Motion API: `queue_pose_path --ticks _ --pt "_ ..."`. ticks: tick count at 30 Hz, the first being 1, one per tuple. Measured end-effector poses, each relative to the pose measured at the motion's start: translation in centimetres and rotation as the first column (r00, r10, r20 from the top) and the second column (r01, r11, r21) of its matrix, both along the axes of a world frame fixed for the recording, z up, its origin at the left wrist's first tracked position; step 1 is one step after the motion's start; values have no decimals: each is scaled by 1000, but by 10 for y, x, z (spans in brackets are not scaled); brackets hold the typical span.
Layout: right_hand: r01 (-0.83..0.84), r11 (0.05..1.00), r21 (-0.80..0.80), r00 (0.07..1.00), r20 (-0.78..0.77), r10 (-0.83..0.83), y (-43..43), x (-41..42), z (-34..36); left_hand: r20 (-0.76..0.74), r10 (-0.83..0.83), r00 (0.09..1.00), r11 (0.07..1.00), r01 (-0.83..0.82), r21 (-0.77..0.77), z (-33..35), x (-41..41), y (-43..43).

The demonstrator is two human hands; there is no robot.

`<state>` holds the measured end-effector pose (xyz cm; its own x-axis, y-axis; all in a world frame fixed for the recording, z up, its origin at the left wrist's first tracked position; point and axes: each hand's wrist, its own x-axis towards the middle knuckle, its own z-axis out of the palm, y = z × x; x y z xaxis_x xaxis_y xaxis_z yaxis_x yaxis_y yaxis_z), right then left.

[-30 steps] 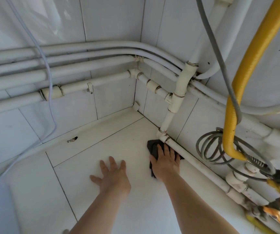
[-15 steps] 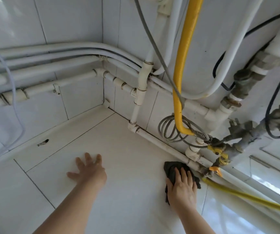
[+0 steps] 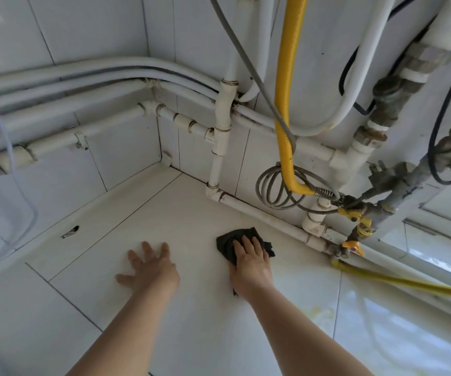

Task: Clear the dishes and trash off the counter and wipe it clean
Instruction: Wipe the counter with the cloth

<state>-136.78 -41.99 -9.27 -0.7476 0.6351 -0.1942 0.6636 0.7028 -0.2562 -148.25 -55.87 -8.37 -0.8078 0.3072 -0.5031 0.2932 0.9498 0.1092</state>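
The crumpled black wiping cloth (image 3: 225,244) lies on the white tiled counter (image 3: 191,207), near the low white plastic pipe (image 3: 262,213) along the right wall. My right hand (image 3: 250,264) presses it flat, fingers straight, not curled round it. My left hand (image 3: 152,270) rests beside it, fingers spread on the tile. No dishes or trash show, so I judge clearing done and wiping underway. A faint yellowish stain (image 3: 316,312) remains. The small dark mark (image 3: 71,232) by the left wall I cannot identify, and the counter's near edge is cut off.
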Motion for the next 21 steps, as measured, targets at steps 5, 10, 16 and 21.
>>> queue_pose_path --ticks 5,10,16,21 --pt "111 992 67 984 -145 -100 16 41 -5 9 -7 1000 1000 7 9 1 -2 -1" --pt "259 963 76 902 -375 -214 31 50 -3 6 -11 1000 1000 11 9 1 -3 1" --pt "323 943 81 920 -261 -293 42 18 2 -2 -9 1000 1000 9 0 0 -2 2" --pt "125 989 74 985 -126 -115 32 -41 11 -5 -10 1000 1000 10 -12 -3 -4 3"
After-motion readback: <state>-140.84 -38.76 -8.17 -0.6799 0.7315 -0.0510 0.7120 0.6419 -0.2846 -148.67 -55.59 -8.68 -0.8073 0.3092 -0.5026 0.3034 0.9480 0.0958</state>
